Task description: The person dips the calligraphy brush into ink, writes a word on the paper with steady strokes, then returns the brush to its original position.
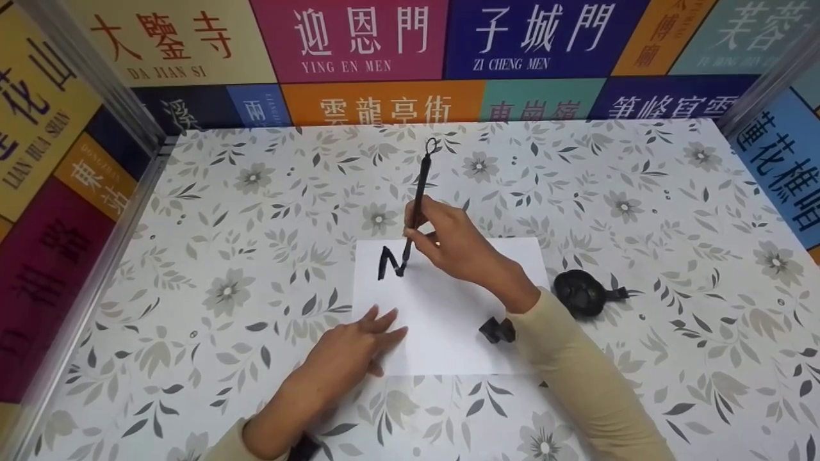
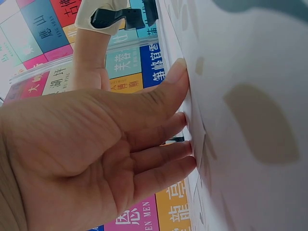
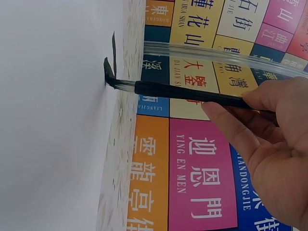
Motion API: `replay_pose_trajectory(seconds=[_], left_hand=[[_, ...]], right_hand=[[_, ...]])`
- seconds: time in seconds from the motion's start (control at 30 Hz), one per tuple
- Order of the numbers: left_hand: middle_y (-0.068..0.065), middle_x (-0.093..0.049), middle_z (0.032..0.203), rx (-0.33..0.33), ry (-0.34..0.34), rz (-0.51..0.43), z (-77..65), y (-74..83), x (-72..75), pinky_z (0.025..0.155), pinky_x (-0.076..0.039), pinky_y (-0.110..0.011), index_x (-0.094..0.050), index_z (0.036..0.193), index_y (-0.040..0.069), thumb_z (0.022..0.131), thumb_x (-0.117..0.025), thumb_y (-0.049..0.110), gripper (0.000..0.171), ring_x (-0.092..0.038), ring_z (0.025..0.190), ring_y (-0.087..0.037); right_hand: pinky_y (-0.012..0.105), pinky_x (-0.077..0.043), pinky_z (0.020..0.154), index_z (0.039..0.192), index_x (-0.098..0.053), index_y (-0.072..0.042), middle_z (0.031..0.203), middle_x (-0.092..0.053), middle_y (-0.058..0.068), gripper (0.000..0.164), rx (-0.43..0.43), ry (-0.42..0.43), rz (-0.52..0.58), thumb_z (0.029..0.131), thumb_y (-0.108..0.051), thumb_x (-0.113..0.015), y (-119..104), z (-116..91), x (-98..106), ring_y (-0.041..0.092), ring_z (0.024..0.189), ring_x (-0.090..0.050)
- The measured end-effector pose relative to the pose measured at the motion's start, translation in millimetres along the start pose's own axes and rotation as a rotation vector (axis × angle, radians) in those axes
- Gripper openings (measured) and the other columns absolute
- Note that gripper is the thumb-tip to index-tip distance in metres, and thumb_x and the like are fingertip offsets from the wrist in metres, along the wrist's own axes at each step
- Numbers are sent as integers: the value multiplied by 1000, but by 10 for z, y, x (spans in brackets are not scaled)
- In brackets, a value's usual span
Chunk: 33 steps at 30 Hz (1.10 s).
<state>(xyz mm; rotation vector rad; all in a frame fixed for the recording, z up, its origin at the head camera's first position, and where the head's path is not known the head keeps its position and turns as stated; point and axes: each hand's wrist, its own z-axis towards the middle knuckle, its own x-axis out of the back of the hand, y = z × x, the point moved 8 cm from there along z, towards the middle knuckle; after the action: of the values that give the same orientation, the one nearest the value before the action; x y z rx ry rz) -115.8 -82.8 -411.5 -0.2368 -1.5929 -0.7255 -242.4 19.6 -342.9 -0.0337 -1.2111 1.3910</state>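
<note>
My right hand (image 1: 458, 240) pinches a dark-handled writing brush (image 1: 419, 186) between thumb and fingers, its hanging loop at the top. In the right wrist view the inked tip of the brush (image 3: 115, 84) bends against the white paper (image 1: 448, 333). Black ink strokes (image 1: 389, 262) shaped like an N mark the upper left of the sheet, ending at the tip. At the sheet's lower left edge rests my left hand (image 1: 352, 349), fingers spread. The left wrist view shows the thumb and fingertips of the left hand (image 2: 96, 144) against the surface.
A black round ink dish (image 1: 580, 293) with a short spout-like end lies right of the paper. A small black object (image 1: 496, 330) overlaps the sheet beside the right sleeve (image 1: 576, 365). The floral tablecloth (image 1: 288, 211) reaches panels with Chinese characters (image 1: 365, 41) behind and at the sides.
</note>
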Motion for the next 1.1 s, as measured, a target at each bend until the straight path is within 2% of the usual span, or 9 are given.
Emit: replay_pose_trajectory(seconds=[0.37, 0.77, 1.1], left_hand=[[-12, -53, 136, -15, 16, 11, -10, 15, 7, 78, -53, -42, -63, 128, 12, 70, -75, 20, 60, -50, 123, -34], [-12, -53, 136, -27, 6, 30, -7, 17, -7, 75, -54, -41, -62, 129, 11, 71, -74, 22, 60, -50, 123, -34], [-12, -52, 137, -23, -14, 37, -3, 11, -18, 78, -53, -41, -62, 130, 12, 71, -75, 20, 61, -49, 124, -33]], right_hand=[[24, -54, 73, 105, -53, -2, 98, -58, 9, 11, -16, 0, 36, 95, -3, -57, 35, -8, -12, 18, 97, -61], [24, -54, 75, 107, -52, -1, 100, -58, 10, 12, 15, 29, -27, 95, -2, -55, 43, -2, -11, 19, 99, -61], [23, -53, 76, 108, -51, -2, 102, -58, 11, 15, 53, 49, -35, 94, 1, -55, 39, 3, -19, 20, 101, -62]])
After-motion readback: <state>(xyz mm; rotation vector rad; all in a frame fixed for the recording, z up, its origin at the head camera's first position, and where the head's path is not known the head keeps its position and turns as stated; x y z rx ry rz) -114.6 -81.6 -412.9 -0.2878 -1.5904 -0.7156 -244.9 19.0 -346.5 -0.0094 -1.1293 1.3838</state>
